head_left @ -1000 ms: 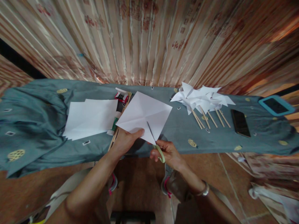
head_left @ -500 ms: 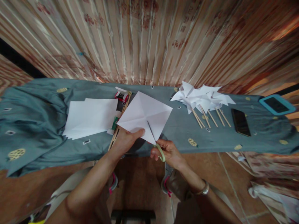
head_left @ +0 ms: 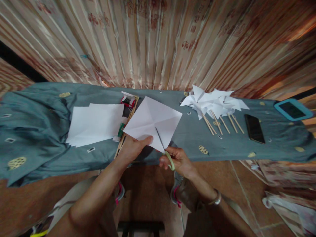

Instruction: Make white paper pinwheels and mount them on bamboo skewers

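My left hand point(head_left: 134, 146) grips a square sheet of white paper point(head_left: 150, 115) near its lower left edge, thumb on top and the other fingers beneath. Crossing fold lines meet at the middle of the sheet. In my right hand point(head_left: 179, 161) is a pair of scissors point(head_left: 170, 160) with pale green handles. One dark blade lies over the paper, running from the bottom corner toward the centre; the other blade is hidden under the sheet. The paper is held above the cloth-covered table point(head_left: 192, 144).
On the left lies a stack of white paper point(head_left: 96, 125). Beside it are a green and white tube point(head_left: 120, 129), wooden sticks point(head_left: 132, 113) and a small red box point(head_left: 127, 100). Several paper pinwheels point(head_left: 212, 102), a phone point(head_left: 254, 128) and a blue-framed tablet point(head_left: 293, 109) lie to the right.
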The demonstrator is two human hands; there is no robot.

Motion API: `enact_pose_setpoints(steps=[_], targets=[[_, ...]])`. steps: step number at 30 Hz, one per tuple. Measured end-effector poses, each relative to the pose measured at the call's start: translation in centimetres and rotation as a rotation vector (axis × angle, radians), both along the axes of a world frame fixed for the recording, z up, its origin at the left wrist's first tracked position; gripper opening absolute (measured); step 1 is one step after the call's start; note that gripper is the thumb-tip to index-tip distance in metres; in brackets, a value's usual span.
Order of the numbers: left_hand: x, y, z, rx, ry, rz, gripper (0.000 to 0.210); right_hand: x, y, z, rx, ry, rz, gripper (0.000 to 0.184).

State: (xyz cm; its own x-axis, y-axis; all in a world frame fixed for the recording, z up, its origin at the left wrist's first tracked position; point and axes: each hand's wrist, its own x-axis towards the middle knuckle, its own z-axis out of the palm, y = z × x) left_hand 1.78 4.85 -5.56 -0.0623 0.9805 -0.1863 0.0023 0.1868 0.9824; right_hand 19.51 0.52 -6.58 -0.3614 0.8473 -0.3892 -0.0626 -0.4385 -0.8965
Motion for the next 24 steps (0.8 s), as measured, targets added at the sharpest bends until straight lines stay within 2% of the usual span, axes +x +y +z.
enact_pose_setpoints(steps=[11,15,19,24], targets=[[-0.3,-0.1,-0.7,0.03,0.006,-0.022,0.044,0.2,-0.1,-0.4,-0.007,-0.01,0.026,0.038],[-0.5,0.1,-0.7,0.016,0.009,-0.01,0.044,0.2,-0.2,-0.5,-0.012,0.004,0.071,0.047],[-0.6,0.7,-0.2,0.044,-0.103,0.076,0.046,0.9,-0.4,0.3,-0.029,0.023,0.182,0.057],[-1.3,1.4,0.4,0.046,-0.231,0.156,0.051,4.1,0.3,1.7,-0.045,-0.043,0.255,0.064]])
